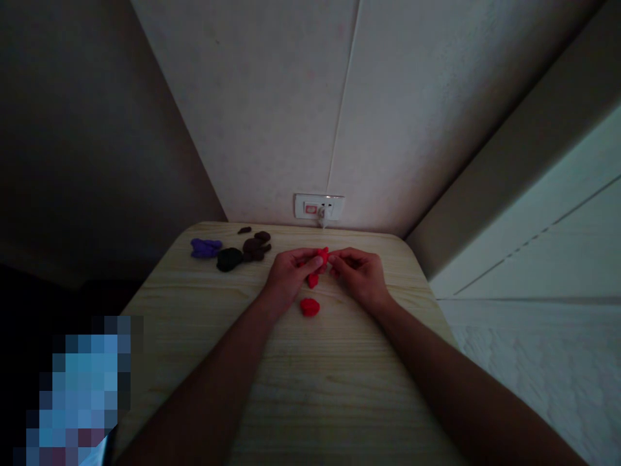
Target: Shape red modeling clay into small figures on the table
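Observation:
My left hand (290, 273) and my right hand (358, 273) meet above the middle of a light wooden table (310, 375). Both pinch one piece of red clay (322, 255) between their fingertips. A part of it hangs down between the hands, a small red bit (313, 280). Just below the hands, a separate red clay lump (309, 307) lies on the tabletop.
At the table's far left lie a purple clay lump (205, 248), a black one (229, 259) and several dark brown pieces (255, 247). A wall socket (319, 207) sits on the wall behind the table. A white surface (533, 362) lies to the right.

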`<control>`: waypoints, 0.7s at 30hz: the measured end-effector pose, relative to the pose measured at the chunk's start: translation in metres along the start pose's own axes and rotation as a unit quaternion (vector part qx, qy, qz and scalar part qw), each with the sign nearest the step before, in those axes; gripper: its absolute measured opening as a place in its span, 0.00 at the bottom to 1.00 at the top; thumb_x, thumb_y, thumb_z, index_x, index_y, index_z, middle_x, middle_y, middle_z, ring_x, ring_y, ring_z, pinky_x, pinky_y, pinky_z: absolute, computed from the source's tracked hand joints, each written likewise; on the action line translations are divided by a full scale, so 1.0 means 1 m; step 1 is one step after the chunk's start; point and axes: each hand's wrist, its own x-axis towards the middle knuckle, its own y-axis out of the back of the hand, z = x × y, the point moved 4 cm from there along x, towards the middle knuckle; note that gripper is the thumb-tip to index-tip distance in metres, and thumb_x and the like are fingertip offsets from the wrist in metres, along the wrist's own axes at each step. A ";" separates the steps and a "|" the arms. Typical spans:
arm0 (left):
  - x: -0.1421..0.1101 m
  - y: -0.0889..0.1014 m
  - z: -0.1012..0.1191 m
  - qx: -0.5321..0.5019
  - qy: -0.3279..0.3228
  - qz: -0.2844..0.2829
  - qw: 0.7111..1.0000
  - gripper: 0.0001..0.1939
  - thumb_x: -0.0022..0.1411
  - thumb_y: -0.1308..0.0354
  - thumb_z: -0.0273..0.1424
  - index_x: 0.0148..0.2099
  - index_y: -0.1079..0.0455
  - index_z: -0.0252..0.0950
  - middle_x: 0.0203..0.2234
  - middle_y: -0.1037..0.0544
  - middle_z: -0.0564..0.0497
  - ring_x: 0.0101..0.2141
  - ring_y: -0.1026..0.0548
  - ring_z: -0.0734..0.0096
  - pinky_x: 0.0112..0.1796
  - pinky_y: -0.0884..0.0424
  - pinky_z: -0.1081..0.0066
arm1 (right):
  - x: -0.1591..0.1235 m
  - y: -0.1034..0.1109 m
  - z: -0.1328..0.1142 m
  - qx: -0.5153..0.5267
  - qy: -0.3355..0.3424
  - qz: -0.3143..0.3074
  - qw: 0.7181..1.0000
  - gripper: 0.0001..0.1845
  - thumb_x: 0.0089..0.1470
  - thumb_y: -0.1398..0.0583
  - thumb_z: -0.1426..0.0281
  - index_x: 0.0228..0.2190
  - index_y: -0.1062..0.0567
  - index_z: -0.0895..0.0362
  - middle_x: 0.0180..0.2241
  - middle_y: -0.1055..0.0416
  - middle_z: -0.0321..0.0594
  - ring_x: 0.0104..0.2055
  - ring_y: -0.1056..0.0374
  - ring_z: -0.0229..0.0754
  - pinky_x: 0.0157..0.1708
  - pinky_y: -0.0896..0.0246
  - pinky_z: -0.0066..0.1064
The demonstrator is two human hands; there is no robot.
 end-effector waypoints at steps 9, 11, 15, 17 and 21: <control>0.000 -0.002 0.002 -0.019 0.001 -0.003 1.000 0.18 0.53 0.30 0.36 0.45 0.19 0.33 0.27 0.19 0.47 0.23 0.28 0.75 0.23 0.37 0.75 | 0.001 0.000 0.002 0.010 -0.001 0.015 1.000 0.20 0.47 0.30 0.52 0.31 0.18 0.57 0.25 0.21 0.40 0.23 0.30 0.39 0.25 0.31 0.31; -0.001 -0.003 0.004 -0.030 0.005 -0.002 1.000 0.18 0.53 0.30 0.36 0.45 0.19 0.33 0.28 0.19 0.46 0.25 0.27 0.73 0.22 0.37 0.75 | 0.001 0.000 0.003 0.013 0.000 0.020 1.000 0.19 0.48 0.30 0.53 0.32 0.18 0.57 0.25 0.21 0.40 0.22 0.30 0.39 0.24 0.32 0.31; -0.002 -0.005 0.007 -0.047 0.018 0.008 0.999 0.19 0.51 0.29 0.36 0.44 0.19 0.32 0.29 0.19 0.45 0.28 0.24 0.69 0.22 0.37 0.75 | 0.001 0.000 0.004 0.013 -0.005 0.025 1.000 0.19 0.48 0.30 0.54 0.33 0.18 0.57 0.26 0.21 0.40 0.22 0.29 0.39 0.24 0.31 0.31; -0.003 -0.006 0.008 -0.056 0.020 0.007 0.998 0.19 0.50 0.29 0.36 0.44 0.19 0.32 0.29 0.19 0.45 0.28 0.24 0.69 0.22 0.37 0.75 | 0.001 0.000 0.004 0.020 -0.008 0.027 0.999 0.19 0.47 0.29 0.55 0.33 0.18 0.57 0.26 0.21 0.40 0.22 0.29 0.39 0.24 0.31 0.31; -0.001 -0.005 0.008 -0.077 0.021 0.015 0.997 0.17 0.50 0.29 0.35 0.42 0.19 0.32 0.31 0.18 0.45 0.30 0.23 0.69 0.24 0.34 0.75 | 0.001 0.000 0.004 0.036 -0.014 0.028 0.999 0.18 0.47 0.29 0.56 0.33 0.18 0.58 0.25 0.22 0.39 0.21 0.30 0.38 0.23 0.33 0.30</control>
